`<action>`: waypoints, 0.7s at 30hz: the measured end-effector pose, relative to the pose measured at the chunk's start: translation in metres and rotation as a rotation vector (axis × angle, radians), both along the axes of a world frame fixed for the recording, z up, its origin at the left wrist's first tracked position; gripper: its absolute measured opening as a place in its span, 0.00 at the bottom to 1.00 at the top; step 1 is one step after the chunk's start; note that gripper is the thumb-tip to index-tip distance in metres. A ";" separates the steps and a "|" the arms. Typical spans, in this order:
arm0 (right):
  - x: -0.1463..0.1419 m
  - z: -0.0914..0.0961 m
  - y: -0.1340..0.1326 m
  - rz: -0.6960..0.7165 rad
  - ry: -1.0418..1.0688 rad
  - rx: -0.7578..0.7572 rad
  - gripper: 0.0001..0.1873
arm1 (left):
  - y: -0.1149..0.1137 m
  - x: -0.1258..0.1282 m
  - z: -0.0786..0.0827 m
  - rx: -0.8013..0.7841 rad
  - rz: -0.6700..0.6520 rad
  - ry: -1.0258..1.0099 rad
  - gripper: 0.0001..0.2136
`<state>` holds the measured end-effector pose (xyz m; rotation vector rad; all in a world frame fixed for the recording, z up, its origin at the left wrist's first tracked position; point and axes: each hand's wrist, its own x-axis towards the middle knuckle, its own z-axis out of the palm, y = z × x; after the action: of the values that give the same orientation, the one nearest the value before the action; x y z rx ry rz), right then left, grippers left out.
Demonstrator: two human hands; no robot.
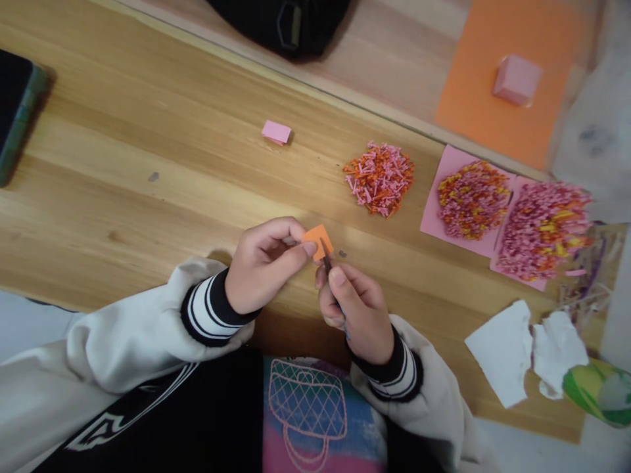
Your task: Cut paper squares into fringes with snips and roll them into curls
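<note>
Between thumb and fingers, my left hand [269,263] pinches a small orange paper square [313,238]. My right hand [355,303] is closed round a pair of scissors [326,260], whose dark blades lie across the right part of the paper. Most of the scissors' handle is hidden in that hand. Above the hands, a small folded pink paper [277,131] lies on the wooden table. A heap of pink and orange paper snippets [379,179] sits up and to the right.
Two pink sheets [430,213] at the right carry more heaps of cut paper [545,230]. Farther back lies an orange sheet [468,85] with a pink paper block [517,80]. Torn white paper [503,355], a green package [599,394], a phone [17,112] and a black bag [296,23] lie around.
</note>
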<state>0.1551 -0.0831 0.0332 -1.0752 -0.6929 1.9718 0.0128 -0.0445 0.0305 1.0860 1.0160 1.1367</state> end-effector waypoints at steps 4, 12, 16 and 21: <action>0.000 0.000 0.001 -0.004 0.001 0.007 0.17 | 0.000 0.001 0.001 -0.013 0.023 0.035 0.06; 0.001 -0.001 0.001 -0.015 0.004 0.021 0.16 | 0.001 0.000 0.001 -0.018 -0.008 -0.002 0.03; 0.002 -0.001 0.000 -0.011 -0.003 0.027 0.17 | 0.001 0.000 0.003 -0.031 -0.022 0.000 0.03; 0.002 0.000 0.000 0.001 -0.026 0.008 0.18 | 0.000 0.000 0.002 -0.071 -0.034 -0.027 0.04</action>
<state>0.1575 -0.0832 0.0332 -1.0974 -0.7157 1.9575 0.0126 -0.0446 0.0330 1.0253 1.0060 1.0769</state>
